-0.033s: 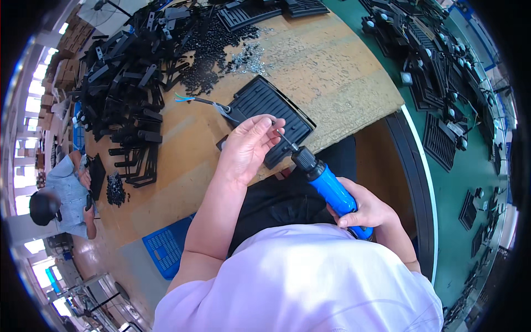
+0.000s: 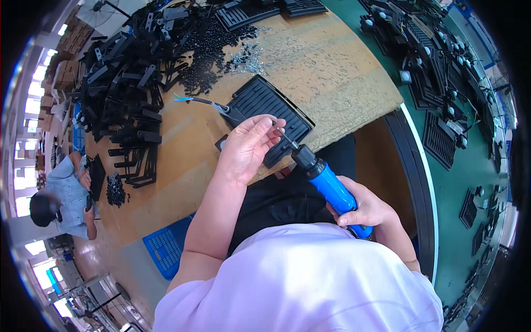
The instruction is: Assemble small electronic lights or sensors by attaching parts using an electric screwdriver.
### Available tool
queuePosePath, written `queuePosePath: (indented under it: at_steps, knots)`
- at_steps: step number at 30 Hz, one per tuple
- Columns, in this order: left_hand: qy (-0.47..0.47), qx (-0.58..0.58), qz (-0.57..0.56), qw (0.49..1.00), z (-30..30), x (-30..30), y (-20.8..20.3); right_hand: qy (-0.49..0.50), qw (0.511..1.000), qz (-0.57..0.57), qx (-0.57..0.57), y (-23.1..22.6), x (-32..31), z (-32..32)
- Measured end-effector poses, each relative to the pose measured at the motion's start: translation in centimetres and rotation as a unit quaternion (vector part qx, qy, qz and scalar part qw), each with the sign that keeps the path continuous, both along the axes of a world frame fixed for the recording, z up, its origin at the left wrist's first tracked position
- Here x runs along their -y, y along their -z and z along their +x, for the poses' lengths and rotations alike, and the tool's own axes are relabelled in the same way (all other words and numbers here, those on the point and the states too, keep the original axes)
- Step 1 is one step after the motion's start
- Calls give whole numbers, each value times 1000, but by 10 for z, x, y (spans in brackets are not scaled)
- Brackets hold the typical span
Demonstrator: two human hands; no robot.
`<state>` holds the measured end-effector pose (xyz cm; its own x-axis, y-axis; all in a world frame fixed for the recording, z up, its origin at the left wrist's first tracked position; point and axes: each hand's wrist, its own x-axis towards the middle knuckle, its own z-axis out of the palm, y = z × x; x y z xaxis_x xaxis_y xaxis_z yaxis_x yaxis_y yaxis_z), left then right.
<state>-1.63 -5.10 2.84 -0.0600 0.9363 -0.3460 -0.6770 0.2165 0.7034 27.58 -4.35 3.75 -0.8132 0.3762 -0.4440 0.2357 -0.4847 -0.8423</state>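
Blue cylindrical power screwdriver (image 2: 334,190) sat in the wrapped grip of the right hand (image 2: 366,206), near the ribbed black housing (image 2: 271,105) on the tan wooden bench (image 2: 354,77). The left hand (image 2: 251,143) met its thin metal bit (image 2: 286,137), contents unclear; tip-fitting seemed underway, next calling for steady alignment.

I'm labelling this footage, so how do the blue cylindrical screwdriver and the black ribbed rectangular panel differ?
The blue cylindrical screwdriver is long and rounded; the black ribbed rectangular panel is flat and broad. The screwdriver is held in the right hand; the panel lies on the wooden table. The screwdriver's body is glossy blue, the panel black. Both have black parts.
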Motion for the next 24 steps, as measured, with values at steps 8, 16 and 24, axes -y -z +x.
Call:
queuePosePath:
  at_steps: [8,16,24]
  knots:
    - [31,-22,19,999,11,0,1,2,999,27,-21,8,5,11]
    - [84,-70,51,993,12,-7,3,19,996,-68,-60,11,6,19]
    - [89,-122,41,988,16,-24,-6,69,979,-150,-117,12,7,21]
